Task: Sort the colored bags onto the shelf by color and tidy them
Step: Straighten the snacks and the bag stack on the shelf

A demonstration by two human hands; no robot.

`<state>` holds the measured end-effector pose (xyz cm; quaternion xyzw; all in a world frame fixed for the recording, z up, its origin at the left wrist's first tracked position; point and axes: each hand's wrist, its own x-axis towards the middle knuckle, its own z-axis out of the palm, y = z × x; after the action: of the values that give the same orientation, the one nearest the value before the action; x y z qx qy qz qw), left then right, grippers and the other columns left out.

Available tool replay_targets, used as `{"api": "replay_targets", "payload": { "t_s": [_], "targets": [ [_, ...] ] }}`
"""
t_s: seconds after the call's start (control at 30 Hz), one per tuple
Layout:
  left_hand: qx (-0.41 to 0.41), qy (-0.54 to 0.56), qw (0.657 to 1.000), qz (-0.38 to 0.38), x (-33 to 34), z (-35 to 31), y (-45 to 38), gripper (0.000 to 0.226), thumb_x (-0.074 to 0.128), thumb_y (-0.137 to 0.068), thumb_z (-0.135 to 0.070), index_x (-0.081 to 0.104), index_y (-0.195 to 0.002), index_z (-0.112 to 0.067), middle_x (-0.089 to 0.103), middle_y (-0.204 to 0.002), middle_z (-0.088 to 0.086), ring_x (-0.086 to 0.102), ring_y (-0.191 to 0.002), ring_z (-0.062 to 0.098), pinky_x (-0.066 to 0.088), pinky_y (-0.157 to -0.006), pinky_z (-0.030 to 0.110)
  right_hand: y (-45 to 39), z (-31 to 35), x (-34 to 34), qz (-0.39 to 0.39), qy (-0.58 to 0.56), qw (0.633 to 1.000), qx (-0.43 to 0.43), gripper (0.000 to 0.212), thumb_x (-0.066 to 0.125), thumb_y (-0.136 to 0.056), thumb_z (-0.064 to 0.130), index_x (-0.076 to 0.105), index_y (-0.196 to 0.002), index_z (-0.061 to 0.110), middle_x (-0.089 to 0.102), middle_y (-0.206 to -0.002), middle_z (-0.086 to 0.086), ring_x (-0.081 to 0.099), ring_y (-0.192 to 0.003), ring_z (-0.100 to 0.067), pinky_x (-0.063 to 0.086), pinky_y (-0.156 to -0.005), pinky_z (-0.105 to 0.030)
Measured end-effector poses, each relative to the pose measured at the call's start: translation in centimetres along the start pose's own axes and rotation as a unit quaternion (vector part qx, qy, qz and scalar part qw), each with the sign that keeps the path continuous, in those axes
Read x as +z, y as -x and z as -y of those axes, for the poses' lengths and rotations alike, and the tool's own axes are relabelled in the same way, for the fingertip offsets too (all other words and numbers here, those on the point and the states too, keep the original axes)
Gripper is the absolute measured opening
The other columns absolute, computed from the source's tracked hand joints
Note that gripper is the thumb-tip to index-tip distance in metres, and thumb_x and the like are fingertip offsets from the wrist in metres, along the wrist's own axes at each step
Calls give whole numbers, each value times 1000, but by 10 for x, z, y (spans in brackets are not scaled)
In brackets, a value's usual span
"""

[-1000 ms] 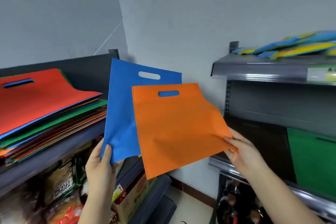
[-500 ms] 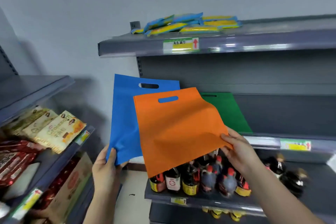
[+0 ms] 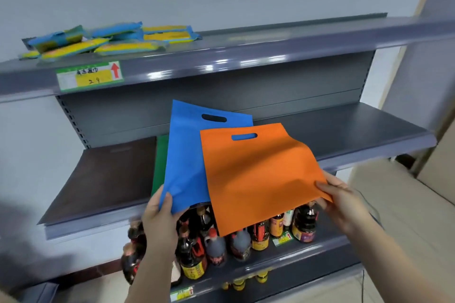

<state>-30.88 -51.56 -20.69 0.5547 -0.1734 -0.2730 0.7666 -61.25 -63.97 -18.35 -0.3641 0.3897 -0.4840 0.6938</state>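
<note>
From the head camera, the left hand (image 3: 157, 214) pinches the bottom corner of the blue bag (image 3: 187, 162), thumb on the front. The right hand (image 3: 341, 200) pinches the right corner of the orange bag (image 3: 258, 179), fingers curled under it. Both bags hang in the air in front of the middle shelf (image 3: 364, 130). Beyond the left fingers, a brown bag (image 3: 105, 174) and a green bag (image 3: 160, 162) lie flat. To do this well, lay each bag on bare shelf to the right, flat, edges straight, one color per spot.
</note>
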Motion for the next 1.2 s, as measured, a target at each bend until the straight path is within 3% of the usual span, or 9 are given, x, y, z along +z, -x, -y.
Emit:
{"api": "replay_targets", "payload": {
  "t_s": [0.3, 0.43, 0.53, 0.63, 0.73, 0.83, 1.03, 1.1, 1.2],
  "targets": [
    [-5, -1, 1000, 27, 120, 30, -50, 30, 47, -98, -6, 58, -125, -11, 62, -116, 4, 64, -94, 14, 58, -63, 23, -83, 50, -42, -59, 41, 997, -21, 32, 44, -92, -4, 61, -114, 11, 74, -83, 2, 70, -73, -10, 56, -61, -18],
    [10, -39, 997, 63, 162, 43, -66, 32, 43, -99, -8, 56, -127, -15, 62, -108, -4, 62, -88, 3, 57, -65, 18, -119, 70, -54, -88, 64, 994, -27, 50, 69, -66, 9, 61, -115, 13, 74, -80, 6, 69, -70, -4, 55, -60, -15],
    [15, -87, 991, 100, 188, 55, -75, 33, 42, -100, -10, 52, -130, -17, 59, -105, -12, 61, -88, 2, 55, -64, 16, -145, 78, -67, -93, 95, 990, -46, 32, 61, -79, 2, 61, -110, 10, 73, -74, 6, 68, -65, -3, 54, -58, -14],
    [16, -175, 976, 126, 202, 71, -83, 37, 43, -99, -10, 46, -136, -13, 57, -124, 0, 60, -104, 14, 54, -68, 17, -167, 80, -84, -127, 190, 971, -68, 26, 49, -89, -8, 64, -101, 10, 73, -74, 2, 68, -63, -7, 54, -56, -17],
    [89, -357, 919, 142, 207, 79, -86, 54, 52, -94, -10, 33, -144, -14, 50, -136, 2, 56, -110, 14, 44, -90, 25, -189, 81, -99, -152, 311, 935, -79, 30, 55, -85, -8, 68, -90, 18, 69, -93, -16, 65, -80, -26, 55, -79, -39],
    [235, -531, 805, 123, 216, 76, -83, 65, 60, -89, -18, 29, -146, -13, 38, -146, 2, 37, -130, 24, 26, -106, 31, -214, 86, -112, -174, 392, 900, -79, 30, 62, -79, -10, 66, -84, 19, 66, -93, -18, 62, -90, -35, 48, -92, -53],
    [120, -737, 607, 273, 255, 90, -74, 60, 32, -97, -52, 14, -150, -31, 14, -158, -4, 12, -144, 22, 13, -116, 41, -247, 98, -138, -159, 431, 884, -82, 35, 61, -76, -13, 62, -72, 22, 64, -84, -16, 61, -85, -35, 50, -85, -49],
    [94, -753, 587, 282, 263, 95, -70, 60, 31, -97, -54, 15, -150, -32, 8, -159, -6, 6, -145, 22, 11, -117, 41, -256, 103, -150, -161, 429, 884, -89, 31, 60, -76, -12, 62, -76, 20, 63, -85, -15, 61, -88, -38, 50, -85, -49],
    [78, -745, 600, 281, 272, 95, -68, 59, 39, -96, -50, 20, -149, -33, 9, -158, -9, 7, -145, 20, 13, -118, 40, -268, 118, -172, -182, 445, 873, -86, 22, 61, -77, -8, 63, -87, 12, 64, -90, -16, 60, -93, -41, 47, -82, -46]
  ]
}}
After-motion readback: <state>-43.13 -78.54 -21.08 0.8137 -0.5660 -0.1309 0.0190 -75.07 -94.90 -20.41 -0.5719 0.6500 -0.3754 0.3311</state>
